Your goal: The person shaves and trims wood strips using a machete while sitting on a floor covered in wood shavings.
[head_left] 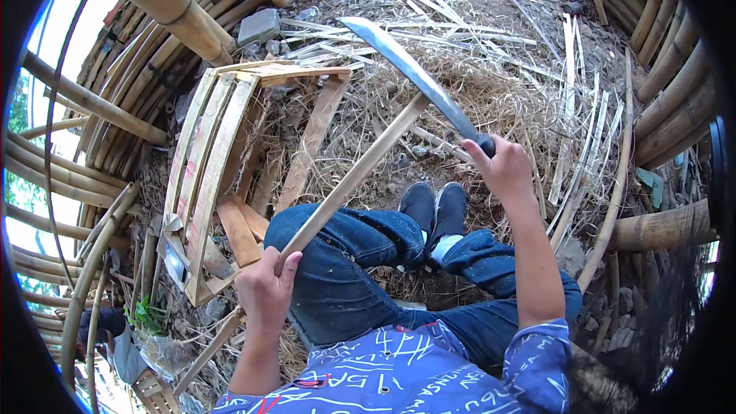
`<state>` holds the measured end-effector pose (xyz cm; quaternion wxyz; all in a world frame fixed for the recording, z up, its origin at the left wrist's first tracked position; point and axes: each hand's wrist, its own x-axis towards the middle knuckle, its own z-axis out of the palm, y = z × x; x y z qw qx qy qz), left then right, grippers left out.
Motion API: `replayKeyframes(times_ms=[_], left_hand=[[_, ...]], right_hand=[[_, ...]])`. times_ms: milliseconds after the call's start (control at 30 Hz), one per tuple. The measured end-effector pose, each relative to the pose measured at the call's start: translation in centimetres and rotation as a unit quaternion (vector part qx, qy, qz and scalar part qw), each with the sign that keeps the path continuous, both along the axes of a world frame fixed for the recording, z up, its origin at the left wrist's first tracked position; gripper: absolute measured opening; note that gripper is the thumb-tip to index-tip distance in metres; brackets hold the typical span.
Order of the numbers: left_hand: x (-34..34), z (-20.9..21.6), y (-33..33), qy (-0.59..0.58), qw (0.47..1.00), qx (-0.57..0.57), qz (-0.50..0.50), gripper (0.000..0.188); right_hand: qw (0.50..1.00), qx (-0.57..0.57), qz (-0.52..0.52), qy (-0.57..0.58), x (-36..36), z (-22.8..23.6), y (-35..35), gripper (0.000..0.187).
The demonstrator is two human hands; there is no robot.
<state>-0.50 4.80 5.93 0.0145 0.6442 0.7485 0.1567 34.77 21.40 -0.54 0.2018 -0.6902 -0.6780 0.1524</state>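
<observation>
My left hand is closed round a long split bamboo strip above my left knee. The strip slants up and to the right, and its lower end runs on past my left forearm. In my right hand is the dark handle of a sickle, thumb stretched along it. Its curved steel blade points to the upper left. The strip's upper end meets the inner edge of the blade near mid-length; whether it is cut into cannot be told.
A wooden slatted crate lies tipped at my left. Shavings and thin split strips litter the ground ahead. Bamboo poles are stacked on both sides. A grey block sits beyond the crate. Another person shows at lower left.
</observation>
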Motion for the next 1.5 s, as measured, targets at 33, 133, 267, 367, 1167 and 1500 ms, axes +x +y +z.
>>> replayKeyframes(times_ms=[33,133,267,367,1167,1500], left_hand=[[-0.1,0.1,0.0,0.022,1.000,-0.012,0.003,0.045],[-0.2,0.1,0.1,0.009,1.000,-0.011,-0.001,0.045],[-0.6,-0.5,0.1,-0.051,0.999,-0.010,0.001,0.046],[-0.5,-0.5,0.2,-0.120,0.993,-0.013,0.014,0.052],[-1.8,-1.2,0.5,-0.204,0.979,-0.001,-0.001,0.048],[-1.4,-0.5,0.5,-0.163,0.986,-0.021,0.011,0.045]], right_hand=[[1.000,-0.004,-0.009,0.003,0.0,-0.2,0.0,0.069],[0.999,0.021,0.002,0.028,-0.8,-1.2,-1.5,0.068],[0.994,-0.017,0.079,0.079,-4.4,1.4,-4.9,0.065],[0.979,0.068,0.185,0.045,-6.7,1.8,-6.3,0.065],[0.972,0.109,0.149,0.146,-7.2,-2.0,-3.2,0.056],[0.988,0.086,0.082,0.095,-5.4,-2.4,-2.5,0.063]])
